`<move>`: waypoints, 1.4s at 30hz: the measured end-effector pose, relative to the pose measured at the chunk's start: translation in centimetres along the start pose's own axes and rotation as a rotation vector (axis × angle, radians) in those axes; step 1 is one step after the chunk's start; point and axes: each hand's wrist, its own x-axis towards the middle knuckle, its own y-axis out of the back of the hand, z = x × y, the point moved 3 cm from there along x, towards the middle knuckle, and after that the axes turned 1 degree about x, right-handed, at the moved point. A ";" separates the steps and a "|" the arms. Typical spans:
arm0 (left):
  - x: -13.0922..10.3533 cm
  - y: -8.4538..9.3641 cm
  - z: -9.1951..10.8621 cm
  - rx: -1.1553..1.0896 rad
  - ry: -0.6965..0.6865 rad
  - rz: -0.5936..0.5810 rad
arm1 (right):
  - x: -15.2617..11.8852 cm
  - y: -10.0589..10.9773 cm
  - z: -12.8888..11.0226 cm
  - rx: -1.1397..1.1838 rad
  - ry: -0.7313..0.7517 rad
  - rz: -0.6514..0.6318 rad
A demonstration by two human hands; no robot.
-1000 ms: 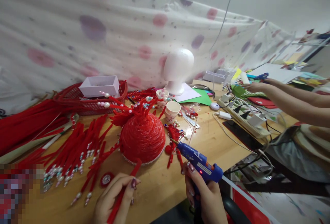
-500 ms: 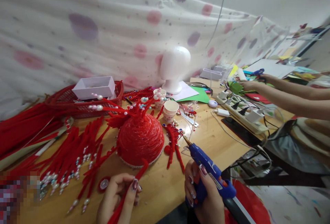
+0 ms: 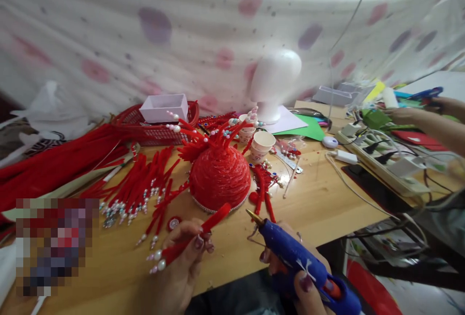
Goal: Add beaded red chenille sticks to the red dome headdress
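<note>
My left hand [image 3: 187, 252] pinches a red fuzzy strip [image 3: 217, 218] with pearl beads at its lower end, held over the table's front part. In my right hand [image 3: 290, 276] is a blue glue gun [image 3: 290, 247], its brass nozzle pointing up and left, near the strip's tip but apart from it. Behind both hands stands a red domed headpiece [image 3: 220, 179] with a pearl rim and beaded red stems on top. Red pieces with pearls [image 3: 263, 189] lie to its right, and a round red ornament [image 3: 174, 223] lies by my left hand.
Beaded red strips [image 3: 145, 184] and a red basket [image 3: 152, 135] are at the left. Paper cups [image 3: 262, 145] and a white foam head [image 3: 276, 80] stand behind the headpiece. Rightward lie a power strip [image 3: 385, 165], cables, a dark phone [image 3: 374, 189] and another person's arm [image 3: 428, 124].
The view has shifted left, so the table items appear farther right. My left hand has turned the strip, and its beaded end now shows. The glue gun's nozzle is nearer to the strip's tip.
</note>
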 end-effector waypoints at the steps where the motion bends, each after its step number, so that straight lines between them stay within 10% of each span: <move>1: -0.1 0.0 0.1 0.011 -0.009 -0.005 | -0.1 -0.2 -0.4 0.008 0.004 -0.013; 15: -0.6 -1.0 0.7 0.119 -0.093 -0.045 | 0.5 -1.0 -2.1 -0.061 0.222 -0.199; 27: -0.8 -0.9 0.6 0.140 -0.051 -0.040 | 0.1 -0.7 -0.9 -0.058 0.063 0.048; 42: -0.8 -1.2 0.2 0.041 -0.099 -0.109 | 1.0 -1.0 -1.8 -0.011 0.200 -0.254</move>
